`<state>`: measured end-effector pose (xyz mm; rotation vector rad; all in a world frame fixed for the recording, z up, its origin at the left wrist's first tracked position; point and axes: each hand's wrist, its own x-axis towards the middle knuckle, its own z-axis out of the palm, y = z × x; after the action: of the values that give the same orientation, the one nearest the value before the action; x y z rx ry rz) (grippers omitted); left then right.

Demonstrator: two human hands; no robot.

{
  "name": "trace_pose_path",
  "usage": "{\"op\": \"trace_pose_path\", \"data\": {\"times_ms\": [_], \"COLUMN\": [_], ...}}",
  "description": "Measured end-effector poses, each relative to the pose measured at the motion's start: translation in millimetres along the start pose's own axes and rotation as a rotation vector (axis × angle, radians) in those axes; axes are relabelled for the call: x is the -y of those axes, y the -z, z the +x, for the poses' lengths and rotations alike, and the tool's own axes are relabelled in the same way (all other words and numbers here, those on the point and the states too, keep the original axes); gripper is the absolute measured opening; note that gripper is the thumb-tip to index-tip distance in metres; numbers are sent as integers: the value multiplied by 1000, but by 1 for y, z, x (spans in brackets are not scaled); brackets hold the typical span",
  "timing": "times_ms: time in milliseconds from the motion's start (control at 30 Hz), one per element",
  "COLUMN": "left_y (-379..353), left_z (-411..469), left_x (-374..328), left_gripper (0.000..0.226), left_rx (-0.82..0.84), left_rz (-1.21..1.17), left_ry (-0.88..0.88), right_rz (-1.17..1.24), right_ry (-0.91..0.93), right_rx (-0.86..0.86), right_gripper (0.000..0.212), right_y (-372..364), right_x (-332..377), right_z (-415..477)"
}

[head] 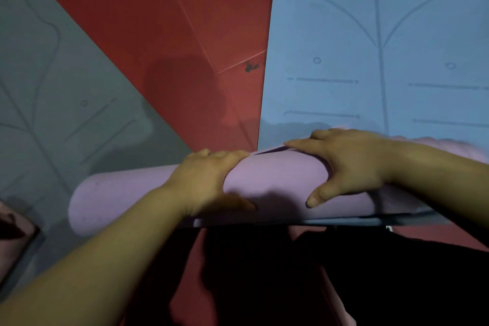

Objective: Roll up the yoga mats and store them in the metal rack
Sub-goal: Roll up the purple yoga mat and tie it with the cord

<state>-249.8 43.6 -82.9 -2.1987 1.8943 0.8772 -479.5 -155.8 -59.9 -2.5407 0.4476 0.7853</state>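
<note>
A blue yoga mat (370, 47) with printed guide lines lies flat at the upper right. Its near end is wound into a thick roll (275, 180) whose outer face is pale purple and which lies across the middle of the view. My left hand (203, 180) wraps over the roll left of centre, fingers curled over the top and thumb underneath toward me. My right hand (346, 164) grips the roll to the right, fingers spread over the top and thumb pressed on the near face. The roll's right end is hidden behind my right forearm.
A grey-green mat (53, 92) lies flat at the left, angled away. Red floor (185, 34) shows between the two mats. A pinkish rolled edge (13, 222) sits at the far left. My dark-clothed legs fill the bottom centre.
</note>
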Motion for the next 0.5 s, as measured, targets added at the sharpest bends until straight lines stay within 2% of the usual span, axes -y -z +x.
{"op": "trace_pose_path", "data": {"times_ms": [200, 333, 500], "left_y": [-1, 3, 6], "left_z": [13, 24, 32], "left_x": [5, 9, 15], "left_gripper": [112, 121, 124], "left_rx": [29, 35, 103], "left_rz": [6, 27, -62], "left_ry": [57, 89, 80], "right_rz": [-26, 122, 308], "right_ry": [-58, -162, -223], "right_rx": [-60, 90, 194], "right_gripper": [133, 144, 133], "right_y": [-7, 6, 15], "right_x": [-7, -14, -16], "right_z": [15, 32, 40]}}
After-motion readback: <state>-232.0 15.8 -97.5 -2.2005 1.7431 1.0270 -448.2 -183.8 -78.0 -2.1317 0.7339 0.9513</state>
